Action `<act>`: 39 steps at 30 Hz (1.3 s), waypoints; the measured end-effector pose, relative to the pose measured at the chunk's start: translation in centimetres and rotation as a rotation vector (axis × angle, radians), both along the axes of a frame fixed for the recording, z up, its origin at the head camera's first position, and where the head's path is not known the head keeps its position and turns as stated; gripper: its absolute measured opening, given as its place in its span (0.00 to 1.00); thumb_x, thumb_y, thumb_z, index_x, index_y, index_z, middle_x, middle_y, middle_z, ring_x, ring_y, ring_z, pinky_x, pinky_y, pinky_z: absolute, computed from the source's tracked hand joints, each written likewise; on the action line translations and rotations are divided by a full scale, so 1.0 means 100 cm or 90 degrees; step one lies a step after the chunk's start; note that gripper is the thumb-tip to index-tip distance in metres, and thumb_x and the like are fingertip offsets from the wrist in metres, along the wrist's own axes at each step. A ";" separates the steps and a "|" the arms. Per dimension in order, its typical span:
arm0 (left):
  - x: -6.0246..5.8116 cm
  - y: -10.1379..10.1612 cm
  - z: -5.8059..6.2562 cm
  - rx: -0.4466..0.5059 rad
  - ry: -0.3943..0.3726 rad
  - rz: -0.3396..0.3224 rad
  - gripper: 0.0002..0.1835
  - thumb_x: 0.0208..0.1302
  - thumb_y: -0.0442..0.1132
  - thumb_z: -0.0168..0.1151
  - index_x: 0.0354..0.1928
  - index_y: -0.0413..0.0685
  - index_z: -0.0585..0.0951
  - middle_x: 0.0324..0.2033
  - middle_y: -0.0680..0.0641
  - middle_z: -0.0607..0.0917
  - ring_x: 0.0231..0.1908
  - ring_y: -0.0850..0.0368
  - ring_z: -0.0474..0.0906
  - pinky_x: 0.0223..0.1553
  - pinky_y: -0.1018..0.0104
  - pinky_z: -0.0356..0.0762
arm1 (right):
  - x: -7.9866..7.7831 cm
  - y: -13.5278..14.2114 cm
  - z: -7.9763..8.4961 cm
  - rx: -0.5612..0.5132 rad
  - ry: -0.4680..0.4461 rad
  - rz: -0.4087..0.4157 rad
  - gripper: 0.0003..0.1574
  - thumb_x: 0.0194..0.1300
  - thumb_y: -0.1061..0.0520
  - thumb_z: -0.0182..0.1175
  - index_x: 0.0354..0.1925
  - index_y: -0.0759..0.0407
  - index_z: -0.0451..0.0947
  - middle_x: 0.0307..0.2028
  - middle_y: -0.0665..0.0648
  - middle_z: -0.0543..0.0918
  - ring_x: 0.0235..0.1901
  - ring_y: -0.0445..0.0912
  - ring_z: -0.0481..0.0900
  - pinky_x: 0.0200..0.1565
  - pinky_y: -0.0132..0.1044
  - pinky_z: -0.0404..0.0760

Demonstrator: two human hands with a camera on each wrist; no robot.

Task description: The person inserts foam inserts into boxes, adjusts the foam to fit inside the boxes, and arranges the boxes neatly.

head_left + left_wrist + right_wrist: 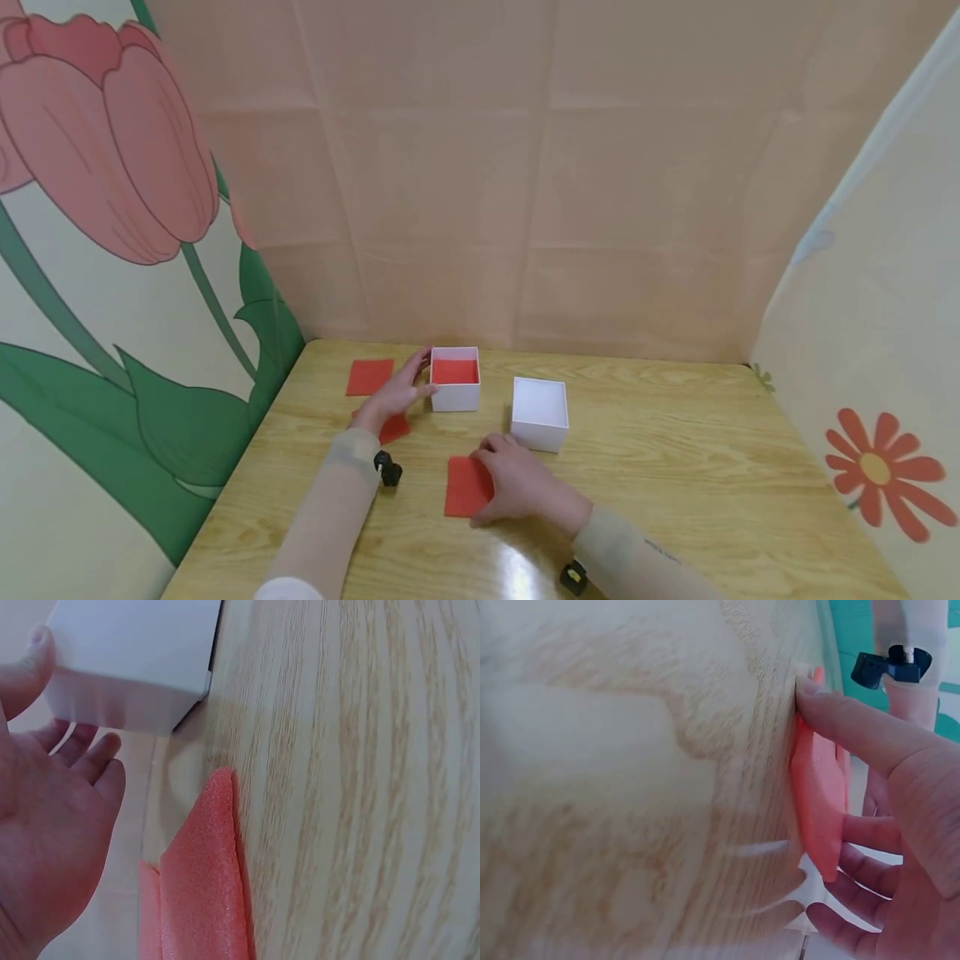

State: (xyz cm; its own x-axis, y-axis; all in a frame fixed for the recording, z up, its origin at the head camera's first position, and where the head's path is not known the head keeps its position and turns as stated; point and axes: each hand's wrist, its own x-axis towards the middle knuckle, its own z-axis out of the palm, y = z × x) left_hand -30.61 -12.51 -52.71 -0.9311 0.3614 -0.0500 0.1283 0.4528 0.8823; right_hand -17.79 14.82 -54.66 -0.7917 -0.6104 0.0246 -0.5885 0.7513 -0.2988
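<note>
In the head view my left hand is at the left side of a white box with a red piece inside. Its thumb overlaps the box's front left corner, and the other fingers reach along the left side, loosely bent. My right hand spans a red foam square on the table, thumb at the near edge and fingers at the far edge. From the right wrist, the red foam square shows between thumb and fingers. Red foam lies below the box in the left wrist view.
A second white box, white inside, stands right of the first. One red square lies at the back left; another is partly hidden by the left wrist. The wooden table meets cloth walls at back and sides.
</note>
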 end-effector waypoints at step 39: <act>0.000 0.002 -0.005 0.033 -0.009 0.006 0.50 0.75 0.47 0.68 0.88 0.58 0.47 0.85 0.45 0.54 0.83 0.42 0.49 0.81 0.41 0.48 | 0.004 -0.007 0.010 0.055 0.003 -0.003 0.54 0.41 0.27 0.85 0.60 0.53 0.81 0.55 0.51 0.80 0.52 0.50 0.76 0.54 0.47 0.83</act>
State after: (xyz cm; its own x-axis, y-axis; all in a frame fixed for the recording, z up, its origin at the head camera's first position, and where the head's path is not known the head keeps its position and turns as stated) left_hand -30.59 -12.36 -53.20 -0.9336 0.3554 -0.0454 0.1112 0.4081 0.9061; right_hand -17.39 14.15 -53.69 -0.7949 -0.6062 -0.0253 -0.5855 0.7774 -0.2299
